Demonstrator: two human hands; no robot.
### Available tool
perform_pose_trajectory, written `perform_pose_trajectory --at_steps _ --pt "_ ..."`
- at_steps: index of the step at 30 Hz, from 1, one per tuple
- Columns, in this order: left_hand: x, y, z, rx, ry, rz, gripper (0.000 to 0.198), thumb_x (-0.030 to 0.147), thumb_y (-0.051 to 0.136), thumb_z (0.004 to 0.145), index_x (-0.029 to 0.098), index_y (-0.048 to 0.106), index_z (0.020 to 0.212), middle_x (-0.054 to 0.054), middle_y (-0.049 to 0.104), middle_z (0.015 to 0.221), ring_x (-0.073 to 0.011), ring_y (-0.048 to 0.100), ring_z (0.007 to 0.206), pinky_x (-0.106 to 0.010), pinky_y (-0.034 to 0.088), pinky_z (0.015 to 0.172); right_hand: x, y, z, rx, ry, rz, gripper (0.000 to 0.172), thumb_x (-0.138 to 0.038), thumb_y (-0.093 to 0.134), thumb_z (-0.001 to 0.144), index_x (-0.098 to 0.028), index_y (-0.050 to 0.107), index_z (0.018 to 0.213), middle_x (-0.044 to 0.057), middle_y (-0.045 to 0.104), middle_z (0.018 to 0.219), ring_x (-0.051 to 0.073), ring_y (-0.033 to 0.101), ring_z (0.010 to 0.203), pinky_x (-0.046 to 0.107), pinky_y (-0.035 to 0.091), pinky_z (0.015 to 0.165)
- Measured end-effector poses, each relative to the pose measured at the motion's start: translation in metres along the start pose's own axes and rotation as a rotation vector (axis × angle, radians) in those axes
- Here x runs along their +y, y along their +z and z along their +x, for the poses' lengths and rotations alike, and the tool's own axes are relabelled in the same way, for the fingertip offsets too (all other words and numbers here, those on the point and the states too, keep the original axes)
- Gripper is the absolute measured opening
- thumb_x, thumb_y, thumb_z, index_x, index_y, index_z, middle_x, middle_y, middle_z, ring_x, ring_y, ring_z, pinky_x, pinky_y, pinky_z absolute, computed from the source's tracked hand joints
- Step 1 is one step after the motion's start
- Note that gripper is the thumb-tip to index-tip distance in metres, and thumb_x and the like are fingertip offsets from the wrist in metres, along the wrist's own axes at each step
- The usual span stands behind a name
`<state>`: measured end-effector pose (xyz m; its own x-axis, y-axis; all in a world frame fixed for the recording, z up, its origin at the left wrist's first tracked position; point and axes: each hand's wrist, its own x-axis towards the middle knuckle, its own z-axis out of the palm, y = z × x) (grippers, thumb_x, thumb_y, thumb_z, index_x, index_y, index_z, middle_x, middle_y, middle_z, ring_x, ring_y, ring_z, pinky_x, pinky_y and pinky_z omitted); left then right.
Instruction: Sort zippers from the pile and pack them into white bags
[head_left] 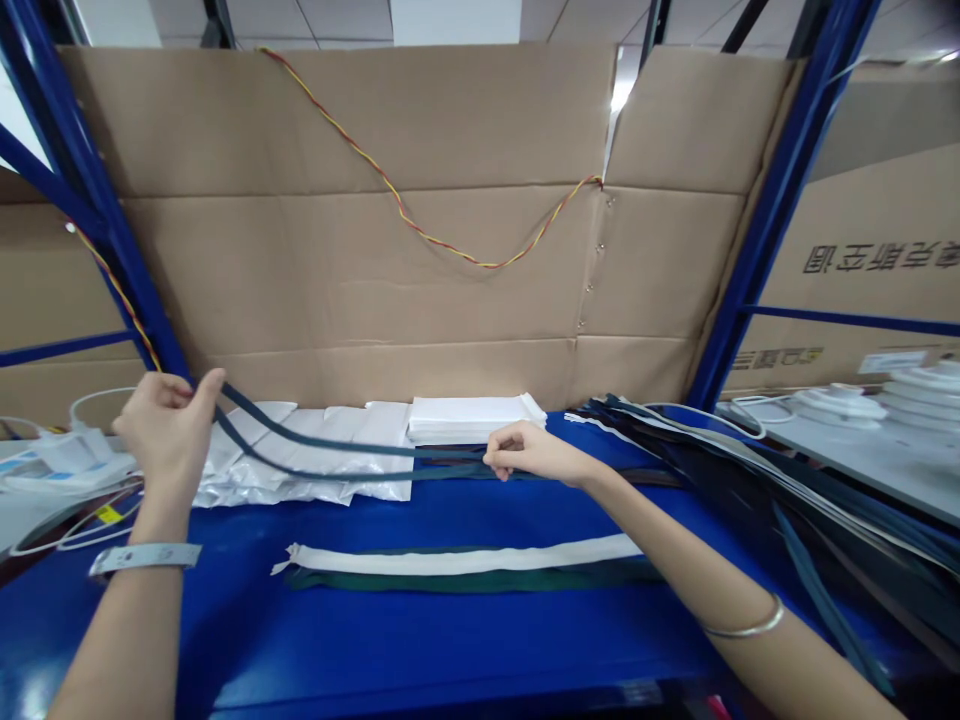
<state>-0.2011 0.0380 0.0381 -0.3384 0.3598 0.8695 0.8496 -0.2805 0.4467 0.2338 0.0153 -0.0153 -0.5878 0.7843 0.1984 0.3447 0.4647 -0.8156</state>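
Observation:
My left hand [169, 410] is raised at the left, its fingers closed on one end of a dark teal zipper [322, 442]. From there the zipper runs to the right as two separate, slightly sagging strips. My right hand [529, 450] pinches it near the middle of the table, where the strips come close together. Below, a white zipper [465, 560] lies flat on top of a dark green zipper [420, 581]; my right forearm covers their right ends.
White plastic packets [315, 460] and a stack of white sheets [476, 418] lie along the back of the blue table [420, 650]. Many dark strips [750, 480] are heaped at the right. Chargers with white cables [75, 460] sit at the left. A cardboard wall [360, 270] stands behind.

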Motion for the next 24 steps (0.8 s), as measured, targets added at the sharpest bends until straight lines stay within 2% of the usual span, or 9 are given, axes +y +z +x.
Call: perform_pose_trajectory --at_steps 3,6,7,8,11,13,16,20,24 --pt "0.022 0.008 -0.010 0.090 0.014 0.177 0.050 0.055 0.066 0.069 0.016 0.051 0.097 0.007 0.046 0.061 -0.0102 0.046 0.057 -0.022 0.029 0.056 0.003 0.007 0.001 -0.100 0.038 0.142 0.029 -0.041 0.056 0.080 -0.013 0.064 0.081 0.005 0.065 0.071 0.013 0.060 0.065 0.026 0.046 0.062" --pt "0.059 0.024 -0.032 -0.071 0.088 0.107 0.046 0.052 0.062 0.073 0.016 0.053 0.099 0.005 0.049 0.063 -0.0119 0.048 0.059 -0.023 0.031 0.057 0.009 0.011 0.004 -0.111 0.032 0.209 0.030 -0.040 0.057 0.080 -0.012 0.063 0.088 0.005 0.064 0.071 0.013 0.060 0.064 0.027 0.047 0.063" --pt "0.074 0.029 -0.043 -0.164 0.115 0.034 0.037 0.049 0.060 0.076 0.016 0.055 0.092 0.004 0.050 0.062 -0.0115 0.047 0.057 -0.023 0.032 0.057 0.010 0.012 0.004 -0.098 0.020 0.221 0.029 -0.038 0.058 0.080 -0.012 0.062 0.092 0.004 0.063 0.071 0.013 0.060 0.063 0.027 0.047 0.063" --pt "0.089 0.035 -0.055 -0.314 0.145 -0.063 0.031 0.047 0.056 0.080 0.016 0.056 0.083 0.004 0.051 0.061 -0.0110 0.047 0.056 -0.023 0.033 0.057 0.010 0.013 0.005 -0.080 0.004 0.235 0.028 -0.037 0.058 0.081 -0.013 0.059 0.096 0.003 0.063 0.071 0.012 0.060 0.063 0.027 0.047 0.063" --pt "0.129 0.046 -0.096 -0.899 0.265 -0.319 0.033 0.041 0.046 0.086 0.016 0.056 0.066 0.002 0.052 0.057 -0.0109 0.047 0.054 -0.022 0.033 0.053 0.005 0.016 0.004 -0.027 -0.054 0.275 0.027 -0.032 0.058 0.081 -0.017 0.051 0.103 0.001 0.062 0.071 0.012 0.060 0.066 0.027 0.046 0.065" --pt "0.146 0.049 -0.119 -1.098 0.259 -0.384 0.034 0.041 0.043 0.087 0.017 0.058 0.068 0.002 0.054 0.056 -0.0108 0.046 0.050 -0.022 0.032 0.050 0.000 0.020 0.003 -0.017 -0.088 0.282 0.026 -0.030 0.058 0.082 -0.019 0.048 0.103 0.000 0.062 0.071 0.012 0.059 0.067 0.027 0.046 0.067" --pt "0.156 0.050 -0.137 -1.135 0.226 -0.409 0.032 0.039 0.043 0.087 0.017 0.061 0.074 0.001 0.057 0.058 -0.0110 0.047 0.048 -0.022 0.033 0.049 -0.009 0.027 0.002 -0.032 -0.135 0.289 0.025 -0.029 0.057 0.082 -0.019 0.046 0.103 0.000 0.062 0.072 0.012 0.059 0.068 0.029 0.045 0.070" --pt "0.154 0.048 -0.137 -1.145 0.226 -0.447 0.028 0.035 0.044 0.088 0.017 0.063 0.077 0.000 0.061 0.063 -0.0106 0.050 0.050 -0.022 0.036 0.052 -0.012 0.035 0.003 -0.010 -0.188 0.298 0.024 -0.027 0.056 0.083 -0.019 0.045 0.103 0.001 0.062 0.074 0.013 0.059 0.072 0.029 0.045 0.072" --pt "0.152 0.049 -0.138 -1.090 0.347 -0.371 0.023 0.030 0.047 0.087 0.017 0.064 0.080 0.000 0.061 0.065 -0.0107 0.052 0.055 -0.022 0.038 0.056 -0.010 0.038 0.005 0.019 -0.207 0.271 0.023 -0.025 0.054 0.084 -0.020 0.045 0.104 0.001 0.062 0.073 0.014 0.059 0.072 0.029 0.045 0.071"
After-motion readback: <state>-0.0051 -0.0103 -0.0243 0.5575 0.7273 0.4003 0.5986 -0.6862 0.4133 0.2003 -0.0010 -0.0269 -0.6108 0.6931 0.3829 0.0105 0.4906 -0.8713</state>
